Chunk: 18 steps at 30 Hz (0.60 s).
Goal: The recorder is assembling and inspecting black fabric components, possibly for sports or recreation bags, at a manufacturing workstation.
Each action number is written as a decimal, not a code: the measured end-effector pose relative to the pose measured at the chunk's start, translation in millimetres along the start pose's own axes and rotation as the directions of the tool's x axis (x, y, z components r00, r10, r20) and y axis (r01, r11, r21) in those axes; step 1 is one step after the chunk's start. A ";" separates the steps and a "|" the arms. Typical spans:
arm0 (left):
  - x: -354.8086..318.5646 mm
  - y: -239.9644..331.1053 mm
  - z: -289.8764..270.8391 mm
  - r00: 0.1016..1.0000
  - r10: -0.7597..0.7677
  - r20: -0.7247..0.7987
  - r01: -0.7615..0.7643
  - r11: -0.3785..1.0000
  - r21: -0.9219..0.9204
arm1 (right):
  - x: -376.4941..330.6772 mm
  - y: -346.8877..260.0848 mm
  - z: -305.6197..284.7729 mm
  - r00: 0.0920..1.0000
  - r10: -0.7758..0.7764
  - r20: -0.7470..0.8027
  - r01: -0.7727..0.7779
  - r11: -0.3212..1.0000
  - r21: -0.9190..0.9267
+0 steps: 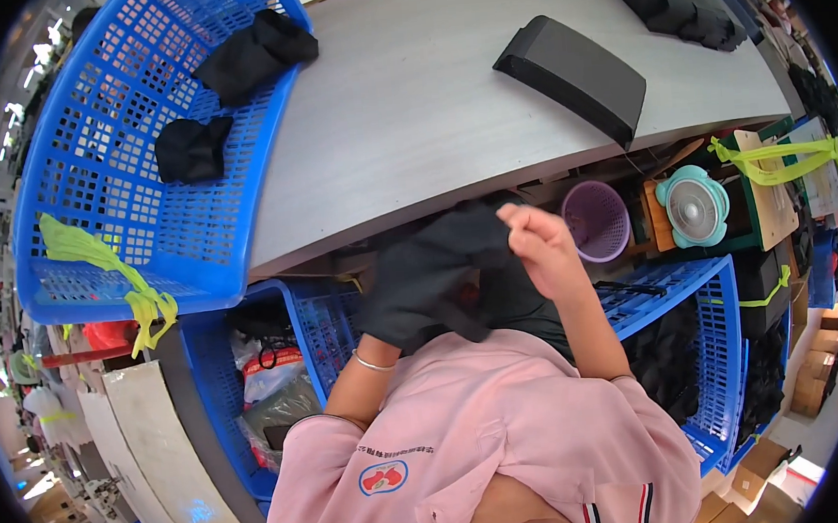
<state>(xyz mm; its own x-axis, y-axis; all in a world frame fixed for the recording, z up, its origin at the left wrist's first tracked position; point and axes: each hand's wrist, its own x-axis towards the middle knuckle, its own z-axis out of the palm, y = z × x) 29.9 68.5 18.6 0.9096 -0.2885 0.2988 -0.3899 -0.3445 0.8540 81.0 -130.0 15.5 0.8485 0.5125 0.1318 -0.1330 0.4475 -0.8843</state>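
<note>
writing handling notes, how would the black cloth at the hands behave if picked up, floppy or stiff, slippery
The cloth is likely floppy, as it hangs in soft folds. It's probably light, since it looks thin. Its matte surface suggests it may not be very slippery.

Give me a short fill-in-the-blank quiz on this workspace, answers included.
The right hand grips cloth whose colour is ____.
The round bin has the colour ____.
The small fan is on that bin's ____ side.
The blue basket at upper left holds ____ black pieces.
Missing words: black; purple; right; two.
</note>
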 end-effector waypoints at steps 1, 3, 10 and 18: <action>-3.8 -6.1 4.1 0.998 0.041 0.041 -0.039 0.998 -0.039 | 5.9 -1.7 -0.8 0.993 0.064 -0.097 -0.065 0.998 -0.010; -18.0 -13.5 23.8 0.938 -0.317 0.142 0.241 0.887 0.394 | 27.0 -3.1 -4.8 0.965 0.090 -0.246 -0.135 0.976 -0.169; -13.8 -54.9 38.8 0.956 -0.088 -0.280 0.141 0.975 0.174 | 24.8 -11.1 -4.6 0.851 -0.353 -0.389 0.100 0.836 -0.539; -9.5 -57.2 42.8 0.967 -0.112 -0.230 0.121 0.992 0.023 | 10.9 19.7 5.7 0.785 -0.538 0.308 0.297 -0.110 -0.949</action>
<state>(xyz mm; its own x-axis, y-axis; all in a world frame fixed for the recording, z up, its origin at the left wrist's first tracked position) 37.4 52.7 -51.3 0.9561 -0.0344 0.2910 -0.2803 -0.3974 0.8738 84.6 -111.5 2.0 0.5798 0.3868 0.7171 0.7522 -0.5923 -0.2887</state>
